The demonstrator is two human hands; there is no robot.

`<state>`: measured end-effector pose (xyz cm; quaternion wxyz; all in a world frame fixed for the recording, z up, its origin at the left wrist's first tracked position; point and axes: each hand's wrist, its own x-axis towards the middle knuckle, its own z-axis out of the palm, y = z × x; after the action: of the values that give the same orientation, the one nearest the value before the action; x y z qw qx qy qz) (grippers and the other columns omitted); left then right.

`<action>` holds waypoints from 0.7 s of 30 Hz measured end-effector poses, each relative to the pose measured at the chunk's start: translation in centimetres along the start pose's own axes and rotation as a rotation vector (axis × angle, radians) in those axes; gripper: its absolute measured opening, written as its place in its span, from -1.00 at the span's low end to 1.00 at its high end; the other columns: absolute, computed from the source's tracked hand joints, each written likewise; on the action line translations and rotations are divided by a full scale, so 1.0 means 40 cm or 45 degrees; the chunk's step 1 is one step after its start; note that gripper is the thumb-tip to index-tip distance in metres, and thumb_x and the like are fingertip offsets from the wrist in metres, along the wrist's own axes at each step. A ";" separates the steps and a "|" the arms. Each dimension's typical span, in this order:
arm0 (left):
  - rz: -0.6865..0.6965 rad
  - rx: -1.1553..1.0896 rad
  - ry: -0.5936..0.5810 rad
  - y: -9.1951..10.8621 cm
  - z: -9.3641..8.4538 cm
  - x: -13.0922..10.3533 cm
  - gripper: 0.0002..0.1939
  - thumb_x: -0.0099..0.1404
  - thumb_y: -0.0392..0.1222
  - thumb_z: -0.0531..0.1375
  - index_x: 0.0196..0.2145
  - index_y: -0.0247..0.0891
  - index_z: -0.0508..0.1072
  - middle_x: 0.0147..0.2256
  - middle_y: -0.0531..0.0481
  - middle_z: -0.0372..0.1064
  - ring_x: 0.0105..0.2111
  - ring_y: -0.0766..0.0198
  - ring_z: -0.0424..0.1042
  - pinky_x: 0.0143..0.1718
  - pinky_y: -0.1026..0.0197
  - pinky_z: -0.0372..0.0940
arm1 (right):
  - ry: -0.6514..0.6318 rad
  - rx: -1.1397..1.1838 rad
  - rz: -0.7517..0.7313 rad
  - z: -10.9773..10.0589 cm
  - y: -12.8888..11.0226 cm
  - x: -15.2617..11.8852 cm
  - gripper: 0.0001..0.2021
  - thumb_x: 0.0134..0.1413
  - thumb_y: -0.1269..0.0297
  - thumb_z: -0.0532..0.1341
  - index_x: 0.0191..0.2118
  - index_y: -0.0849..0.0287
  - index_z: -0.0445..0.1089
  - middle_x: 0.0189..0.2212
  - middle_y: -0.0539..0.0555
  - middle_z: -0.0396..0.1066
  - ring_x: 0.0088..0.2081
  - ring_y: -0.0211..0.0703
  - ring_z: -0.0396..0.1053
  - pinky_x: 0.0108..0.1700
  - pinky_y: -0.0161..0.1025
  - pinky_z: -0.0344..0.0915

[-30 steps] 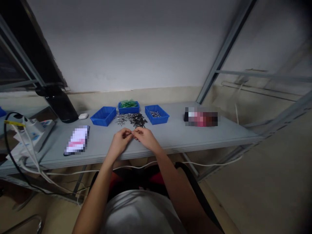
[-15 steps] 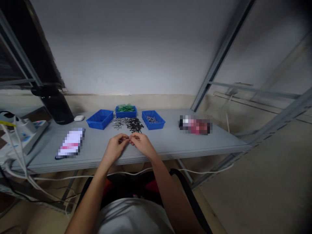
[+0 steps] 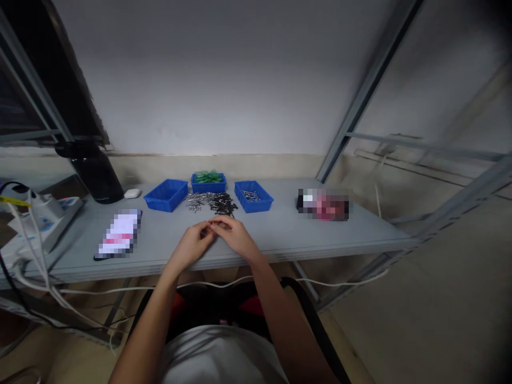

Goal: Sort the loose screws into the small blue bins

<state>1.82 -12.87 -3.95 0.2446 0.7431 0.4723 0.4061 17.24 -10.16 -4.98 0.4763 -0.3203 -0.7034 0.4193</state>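
Observation:
My left hand [image 3: 194, 242] and my right hand [image 3: 234, 234] meet fingertip to fingertip just above the table near its front edge. Both are closed in a pinch; whatever lies between the fingers is too small and hidden to name. Just beyond them lie a pile of silver screws [image 3: 199, 200] and a pile of black screws [image 3: 222, 205], side by side. Behind the piles stands a blue bin with green pieces [image 3: 208, 186]. The right blue bin [image 3: 260, 206] holds small silver parts, and the left blue bin [image 3: 160, 204] shows a bare inside.
A phone [image 3: 119, 234], a white case [image 3: 132, 193], a black bottle [image 3: 98, 176] and a power strip with cables [image 3: 60, 224] are on the left. A blurred dark and pink object [image 3: 324, 207] lies at the right. Metal shelf posts frame the table [image 3: 288, 234].
The fingers of both hands have shifted slightly and drawn closer together, with the right fingers now reaching over the left fingertips. The whole view has moved a little.

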 end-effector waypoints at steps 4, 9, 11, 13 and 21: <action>-0.028 -0.035 -0.046 0.002 0.000 -0.002 -0.77 0.20 -0.15 0.10 -0.34 -0.33 0.50 -0.43 0.00 0.46 -0.43 0.25 0.36 -0.36 0.26 0.22 | 0.032 -0.016 0.013 0.002 0.004 -0.001 -0.84 0.07 0.24 0.22 -0.24 0.15 0.47 -0.26 0.06 0.50 -0.20 -0.18 0.42 -0.09 -0.21 0.32; -0.102 -0.140 0.053 0.001 0.000 0.000 -0.79 0.15 -0.13 0.13 -0.36 -0.31 0.48 -0.43 0.00 0.44 -0.41 0.25 0.37 -0.32 0.25 0.24 | 0.152 -0.033 0.042 0.000 0.007 -0.003 -0.86 0.03 0.22 0.20 -0.32 0.15 0.42 -0.32 0.04 0.49 -0.25 -0.17 0.41 -0.12 -0.21 0.31; -0.141 -0.197 0.145 0.001 -0.002 0.001 -0.79 0.13 -0.11 0.16 -0.38 -0.30 0.47 -0.43 -0.02 0.45 -0.40 0.24 0.39 -0.31 0.24 0.26 | 0.186 -0.012 0.063 -0.002 0.005 -0.004 -0.86 0.03 0.20 0.21 -0.34 0.15 0.41 -0.34 0.04 0.48 -0.26 -0.17 0.41 -0.13 -0.21 0.31; -0.165 -0.219 0.239 0.002 -0.006 0.001 -0.79 0.12 -0.09 0.17 -0.39 -0.29 0.47 -0.40 -0.04 0.46 -0.38 0.23 0.40 -0.30 0.23 0.27 | 0.189 -0.016 0.081 -0.002 0.005 -0.005 -0.84 0.02 0.17 0.22 -0.34 0.15 0.41 -0.35 0.03 0.48 -0.26 -0.17 0.40 -0.14 -0.21 0.31; -0.151 -0.207 0.343 0.014 -0.011 -0.004 -0.76 0.16 -0.05 0.14 -0.37 -0.28 0.45 -0.38 -0.03 0.48 -0.36 0.21 0.43 -0.27 0.22 0.31 | 0.015 -0.091 0.099 0.004 0.015 0.001 -0.83 0.06 0.19 0.20 -0.35 0.18 0.44 -0.39 0.03 0.48 -0.32 -0.19 0.37 -0.22 -0.25 0.26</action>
<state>1.69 -13.27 -3.34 0.2619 0.6305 0.5095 0.5238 17.12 -9.90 -5.54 0.4520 -0.3665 -0.7022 0.4102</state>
